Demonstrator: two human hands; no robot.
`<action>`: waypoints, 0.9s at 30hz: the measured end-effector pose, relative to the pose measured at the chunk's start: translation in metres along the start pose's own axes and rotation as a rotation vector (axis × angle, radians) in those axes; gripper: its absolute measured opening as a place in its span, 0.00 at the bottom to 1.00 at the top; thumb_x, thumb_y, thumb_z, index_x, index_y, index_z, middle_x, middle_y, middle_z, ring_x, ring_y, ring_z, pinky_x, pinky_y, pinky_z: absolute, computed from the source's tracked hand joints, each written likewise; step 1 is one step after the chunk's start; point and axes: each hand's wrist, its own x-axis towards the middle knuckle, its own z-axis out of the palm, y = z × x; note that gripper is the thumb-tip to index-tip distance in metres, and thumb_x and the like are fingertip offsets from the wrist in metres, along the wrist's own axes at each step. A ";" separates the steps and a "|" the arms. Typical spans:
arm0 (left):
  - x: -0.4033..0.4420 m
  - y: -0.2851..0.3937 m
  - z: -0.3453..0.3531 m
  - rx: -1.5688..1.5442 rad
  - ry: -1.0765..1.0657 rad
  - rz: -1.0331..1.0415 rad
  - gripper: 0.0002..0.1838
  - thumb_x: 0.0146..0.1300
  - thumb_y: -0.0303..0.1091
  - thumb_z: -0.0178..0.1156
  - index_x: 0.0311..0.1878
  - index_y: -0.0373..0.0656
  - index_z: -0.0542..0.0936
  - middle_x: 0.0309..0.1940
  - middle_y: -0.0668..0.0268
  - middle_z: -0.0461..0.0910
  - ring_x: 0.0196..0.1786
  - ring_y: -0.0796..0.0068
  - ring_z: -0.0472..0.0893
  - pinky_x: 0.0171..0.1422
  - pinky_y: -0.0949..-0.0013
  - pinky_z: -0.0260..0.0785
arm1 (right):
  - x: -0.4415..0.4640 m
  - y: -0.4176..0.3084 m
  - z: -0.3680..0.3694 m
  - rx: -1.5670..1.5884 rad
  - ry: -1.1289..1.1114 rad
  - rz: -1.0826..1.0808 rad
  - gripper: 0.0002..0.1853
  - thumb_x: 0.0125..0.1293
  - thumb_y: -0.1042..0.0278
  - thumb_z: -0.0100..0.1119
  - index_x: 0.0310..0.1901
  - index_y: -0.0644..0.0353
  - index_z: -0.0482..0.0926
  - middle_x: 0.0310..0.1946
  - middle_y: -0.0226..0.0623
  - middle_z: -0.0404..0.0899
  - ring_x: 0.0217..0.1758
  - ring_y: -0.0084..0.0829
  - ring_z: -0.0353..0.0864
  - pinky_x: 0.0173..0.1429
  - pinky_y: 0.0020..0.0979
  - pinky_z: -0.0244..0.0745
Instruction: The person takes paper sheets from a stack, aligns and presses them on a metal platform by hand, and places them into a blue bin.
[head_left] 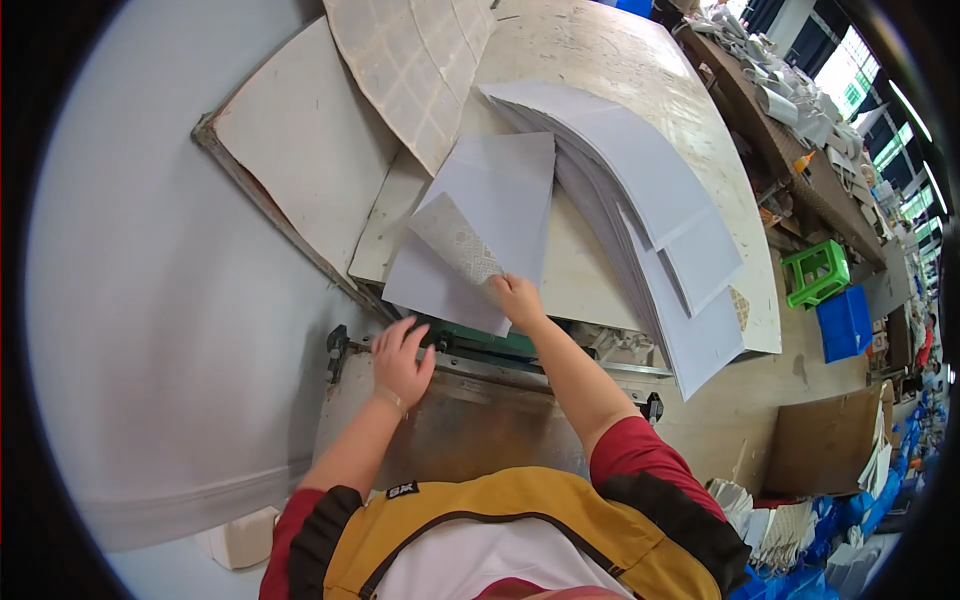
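Note:
My right hand (518, 302) pinches the lower corner of a sheet with a beige lattice pattern (457, 240), which is lifted and tilted. Under it lies a stack of white sheets (500, 190) near the table's front edge. My left hand (403, 362) is apart from the paper, fingers spread, just below the stack's lower left corner and holding nothing. To the right, a larger fanned pile of white sheets (640, 200) curves over the table (590, 45) and hangs past its front edge.
A bare board (300, 150) and a gridded sheet (410, 70) lie at the upper left. A metal machine part (470, 410) stands before me. On the right are a green stool (817, 272), a blue bin (843, 324) and a cardboard box (825, 440).

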 end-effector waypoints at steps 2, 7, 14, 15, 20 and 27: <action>0.057 -0.010 0.018 0.009 -0.226 0.005 0.19 0.61 0.41 0.57 0.53 0.42 0.77 0.62 0.56 0.68 0.63 0.54 0.67 0.68 0.53 0.56 | -0.015 -0.002 -0.005 -0.249 -0.054 -0.031 0.14 0.65 0.56 0.54 0.41 0.57 0.81 0.30 0.48 0.80 0.35 0.52 0.79 0.38 0.44 0.72; 0.178 -0.035 0.079 0.476 -0.558 0.009 0.33 0.67 0.54 0.44 0.71 0.48 0.61 0.74 0.58 0.53 0.78 0.59 0.46 0.77 0.48 0.43 | -0.049 -0.044 -0.030 -0.328 0.088 -0.119 0.12 0.65 0.59 0.56 0.41 0.56 0.83 0.29 0.48 0.80 0.33 0.54 0.78 0.36 0.44 0.73; 0.240 -0.065 0.116 0.405 -0.535 -0.010 0.37 0.66 0.61 0.44 0.73 0.51 0.59 0.75 0.60 0.51 0.78 0.57 0.43 0.78 0.49 0.36 | -0.108 -0.033 -0.125 -0.284 0.305 -0.009 0.08 0.66 0.71 0.57 0.44 0.64 0.81 0.28 0.26 0.82 0.30 0.21 0.77 0.36 0.26 0.70; 0.237 -0.066 0.116 0.384 -0.527 -0.027 0.37 0.66 0.61 0.43 0.73 0.51 0.59 0.75 0.59 0.50 0.78 0.57 0.42 0.78 0.49 0.35 | -0.125 -0.041 -0.139 -0.223 0.385 -0.027 0.08 0.67 0.70 0.57 0.42 0.64 0.81 0.26 0.26 0.78 0.30 0.19 0.71 0.33 0.26 0.67; 0.230 -0.079 0.120 0.253 -0.419 -0.036 0.36 0.65 0.61 0.47 0.70 0.48 0.64 0.74 0.55 0.53 0.77 0.56 0.47 0.78 0.50 0.40 | -0.222 -0.101 -0.189 -0.210 0.576 0.002 0.09 0.62 0.80 0.57 0.42 0.66 0.82 0.32 0.31 0.81 0.36 0.18 0.74 0.40 0.25 0.70; 0.236 -0.108 0.139 -0.594 -0.261 -0.119 0.29 0.65 0.52 0.54 0.62 0.40 0.73 0.64 0.52 0.69 0.69 0.54 0.65 0.72 0.56 0.55 | -0.299 -0.136 -0.130 -0.363 -0.177 -0.078 0.23 0.48 0.84 0.57 0.47 0.52 0.83 0.44 0.34 0.84 0.46 0.39 0.81 0.48 0.33 0.77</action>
